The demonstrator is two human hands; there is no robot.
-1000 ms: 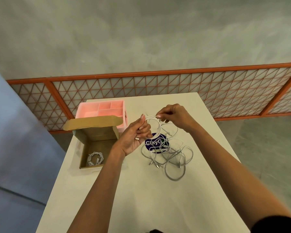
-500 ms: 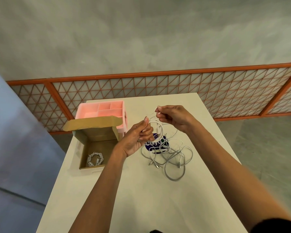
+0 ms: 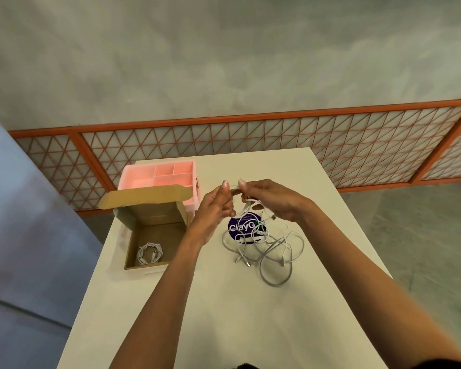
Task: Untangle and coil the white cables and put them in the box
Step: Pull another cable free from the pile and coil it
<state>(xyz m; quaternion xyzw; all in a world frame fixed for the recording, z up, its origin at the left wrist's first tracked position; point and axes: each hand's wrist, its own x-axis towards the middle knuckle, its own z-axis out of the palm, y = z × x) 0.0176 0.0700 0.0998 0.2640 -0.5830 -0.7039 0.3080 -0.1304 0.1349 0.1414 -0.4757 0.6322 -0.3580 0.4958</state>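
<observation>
Box [image 3: 171,235], cardboard, stood open near the table's left edge with one coiled cable [image 3: 149,253] already lying on its floor. Pink divider tray [image 3: 160,174] sat just behind it. Left hand [image 3: 214,206] was raised above the table [image 3: 224,315], fingers curled round the gathered loops of the held cable [image 3: 246,206]. Right hand [image 3: 274,199], close beside it, pinched the same cable between thumb and fingertips, with a strand trailing down toward the heap. Tangle [image 3: 274,251] of remaining white cables lay loose on the table, partly over a purple sticker [image 3: 240,227], below and to the right of the hands. Judgement: one cable finished, a second mid-coil, and the rest (count not readable) still to separate, wind and box, so early-to-middle stage. Against the frame one second before, the hands had drawn together: fingertips nearly met where a wide arc of cable had spanned the gap. Tangle and box contents looked unchanged.
</observation>
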